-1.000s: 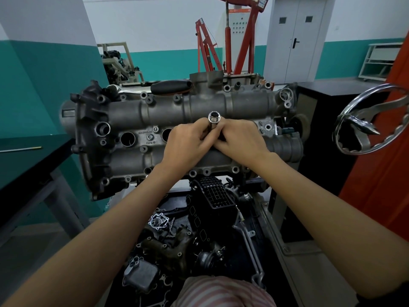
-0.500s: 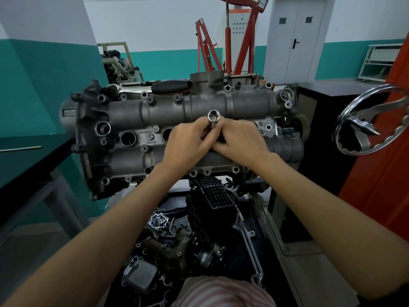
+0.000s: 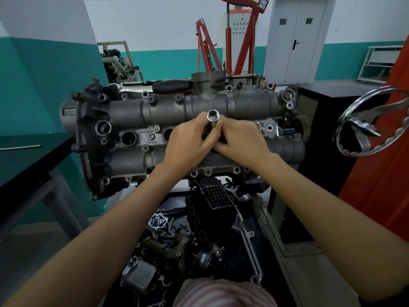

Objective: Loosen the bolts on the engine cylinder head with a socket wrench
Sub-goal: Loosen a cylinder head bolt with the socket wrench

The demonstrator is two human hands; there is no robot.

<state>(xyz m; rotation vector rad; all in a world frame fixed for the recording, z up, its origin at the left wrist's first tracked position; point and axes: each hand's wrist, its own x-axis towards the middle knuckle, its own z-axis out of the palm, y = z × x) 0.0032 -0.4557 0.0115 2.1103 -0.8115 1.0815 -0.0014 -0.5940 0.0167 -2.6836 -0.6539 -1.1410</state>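
A workshop with teal-and-white walls and a red engine hoist point(image 3: 230, 41) lies behind. At the middle of the rough grey cast cylinder head point(image 3: 137, 120) a polished cylindrical socket point(image 3: 213, 117) stands upright, open end up. The left hand point(image 3: 190, 142) curls its fingers around its shaft; the right hand point(image 3: 241, 140) closes against it, touching the left. A chrome handwheel point(image 3: 374, 122) sits beside the head's right end.

A red steel engine hoist point(image 3: 230, 38) stands at the back wall, beside a grey double door point(image 3: 295, 38). A black-topped workbench point(image 3: 33, 156) runs along the left, with a thin yellowish rod point(image 3: 21, 147) lying near its far edge. At the right, a chrome hand wheel point(image 3: 371, 122) juts from an orange stand point(image 3: 380, 165). A white shelf rack point(image 3: 380, 63) sits in the far right corner.
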